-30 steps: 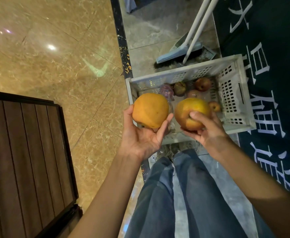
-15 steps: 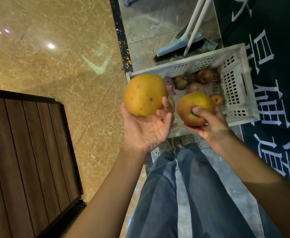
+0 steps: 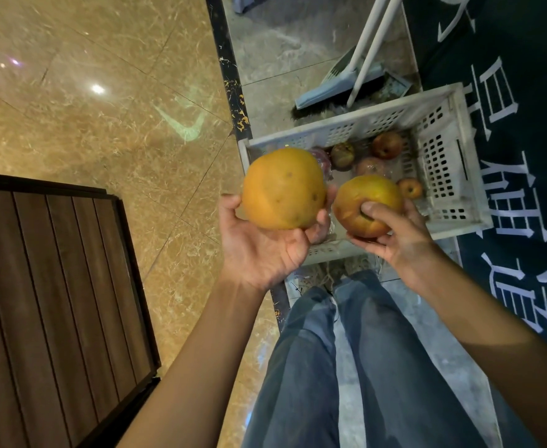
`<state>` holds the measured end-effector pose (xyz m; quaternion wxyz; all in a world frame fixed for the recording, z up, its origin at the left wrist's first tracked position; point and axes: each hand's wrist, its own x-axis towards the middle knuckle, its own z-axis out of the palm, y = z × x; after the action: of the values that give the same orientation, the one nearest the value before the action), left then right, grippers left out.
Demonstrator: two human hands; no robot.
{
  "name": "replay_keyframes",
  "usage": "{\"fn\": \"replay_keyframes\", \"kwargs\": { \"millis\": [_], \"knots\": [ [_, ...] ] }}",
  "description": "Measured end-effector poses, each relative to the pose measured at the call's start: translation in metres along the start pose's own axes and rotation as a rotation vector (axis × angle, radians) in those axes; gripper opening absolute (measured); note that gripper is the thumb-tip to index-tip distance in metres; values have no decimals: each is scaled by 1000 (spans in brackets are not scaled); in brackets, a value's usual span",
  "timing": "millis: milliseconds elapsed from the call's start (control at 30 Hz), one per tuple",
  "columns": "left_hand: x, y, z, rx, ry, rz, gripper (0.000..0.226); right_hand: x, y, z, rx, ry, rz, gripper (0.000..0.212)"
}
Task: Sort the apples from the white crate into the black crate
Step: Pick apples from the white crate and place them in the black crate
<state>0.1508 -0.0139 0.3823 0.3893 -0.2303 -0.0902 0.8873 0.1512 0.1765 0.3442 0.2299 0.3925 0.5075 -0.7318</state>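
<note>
Above the near edge of the white crate (image 3: 346, 124) the two held fruits hang side by side, close but apart; the larger, a round orange-yellow fruit (image 3: 283, 189) with a few dark specks, sits in the upturned left hand (image 3: 262, 250), thumb up its left flank and fingers curled round its underside and right flank; the yellow-red apple (image 3: 372, 189) is gripped by the right hand (image 3: 398, 240), thumb pressed into the hollow on top and fingers curled beneath it. Down in the crate lie four small red apples (image 3: 387, 144) towards its far and right sides, one of them just beside the perforated right wall; something in shiny wrapping (image 3: 320, 160) shows behind the larger fruit, too hidden to name. Beyond the crate's far wall rest a broom (image 3: 372, 37) and a pale blue dustpan (image 3: 333, 85) on grey stone; to the right lies a dark mat (image 3: 508, 92) with white characters; to the left spreads glossy tan marble floor (image 3: 104, 124), with a dark slatted wooden panel (image 3: 55, 302) at the lower left; the person's blue jeans (image 3: 314, 367) fill the bottom centre.
</note>
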Motion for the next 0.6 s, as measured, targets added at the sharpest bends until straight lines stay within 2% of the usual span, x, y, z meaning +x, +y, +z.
{"fn": "replay_keyframes", "kwargs": {
  "millis": [100, 200, 300, 367, 400, 467, 600],
  "knots": [
    [-6, 11, -1, 150, 8, -16, 82, 2, -2, 1, -14, -17, -3, 48],
    [-8, 19, -1, 223, 120, 20, 101, 4, -4, 2, -26, -27, -4, 39],
    [1, 21, 12, 227, 390, 121, 95, 6, -5, 4, -36, -26, -4, 38],
    [9, 21, 15, 117, 576, 215, 88, 8, -7, 6, -33, -28, -5, 36],
    [12, 22, 13, 34, 612, 246, 90, 8, -7, 6, -32, -32, -6, 35],
    [15, 21, 6, -93, 581, 285, 92, 10, -8, 7, -39, -42, -8, 34],
    [8, 22, -2, -186, 404, 321, 86, 12, -9, 7, -55, -62, -12, 33]
  ]
}}
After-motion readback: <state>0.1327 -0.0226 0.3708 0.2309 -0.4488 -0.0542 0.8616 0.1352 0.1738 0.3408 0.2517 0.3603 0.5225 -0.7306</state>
